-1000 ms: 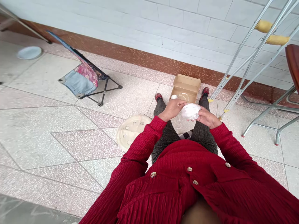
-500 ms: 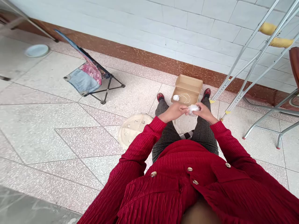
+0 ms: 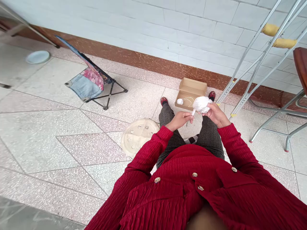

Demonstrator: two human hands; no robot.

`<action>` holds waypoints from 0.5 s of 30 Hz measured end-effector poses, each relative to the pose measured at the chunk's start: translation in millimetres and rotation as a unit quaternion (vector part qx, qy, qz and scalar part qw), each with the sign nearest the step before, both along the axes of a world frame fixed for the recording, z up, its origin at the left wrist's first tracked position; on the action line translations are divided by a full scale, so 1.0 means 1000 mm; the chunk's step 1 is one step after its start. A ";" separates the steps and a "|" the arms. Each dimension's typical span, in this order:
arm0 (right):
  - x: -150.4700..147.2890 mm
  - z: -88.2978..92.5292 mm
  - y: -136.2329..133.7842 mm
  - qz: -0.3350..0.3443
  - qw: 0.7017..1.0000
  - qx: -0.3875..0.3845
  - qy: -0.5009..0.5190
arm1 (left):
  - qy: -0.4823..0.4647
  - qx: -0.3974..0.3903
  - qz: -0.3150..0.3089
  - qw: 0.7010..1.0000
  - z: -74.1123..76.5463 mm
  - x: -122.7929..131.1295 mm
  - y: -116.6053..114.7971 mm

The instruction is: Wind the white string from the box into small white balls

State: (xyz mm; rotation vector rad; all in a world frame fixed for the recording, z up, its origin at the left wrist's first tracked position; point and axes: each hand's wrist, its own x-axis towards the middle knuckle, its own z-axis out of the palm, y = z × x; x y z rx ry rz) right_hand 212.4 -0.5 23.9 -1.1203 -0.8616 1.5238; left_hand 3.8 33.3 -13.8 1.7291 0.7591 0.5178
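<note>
I sit in a red jacket with both hands raised over my knees. My right hand (image 3: 217, 115) grips a soft white cottony lump (image 3: 201, 104). My left hand (image 3: 180, 118) is pinched on a thin strand (image 3: 193, 112) drawn from the lump's lower edge. Beyond my hands an open cardboard box (image 3: 192, 86) lies on the floor between my red shoes, with a small white ball (image 3: 180, 101) and a loop of white thread inside.
A round cream tray (image 3: 134, 140) with several small white pieces lies on the floor by my left leg. A folding stool (image 3: 92, 80) stands at the left, a white plate (image 3: 37, 57) far left. Metal crutches (image 3: 259, 54) lean on the wall; a chair's legs (image 3: 285, 127) stand at the right.
My right hand has lifted the white lump higher, away from my left hand. My left hand has dropped slightly, drawing a strand out between them.
</note>
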 end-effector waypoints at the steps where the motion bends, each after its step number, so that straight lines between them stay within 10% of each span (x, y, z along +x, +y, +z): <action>1: 0.000 -0.002 0.004 -0.017 1.000 0.001 -0.018 | 0.001 -0.008 -0.013 1.000 0.001 -0.001 -0.003; 9: -0.005 -0.045 0.017 -0.100 0.964 0.006 -0.246 | 0.089 0.043 -0.108 0.989 0.022 -0.003 -0.009; 15: -0.008 -0.055 -0.007 0.147 0.967 -0.068 -0.196 | 0.114 0.251 -0.050 0.960 0.030 -0.011 0.013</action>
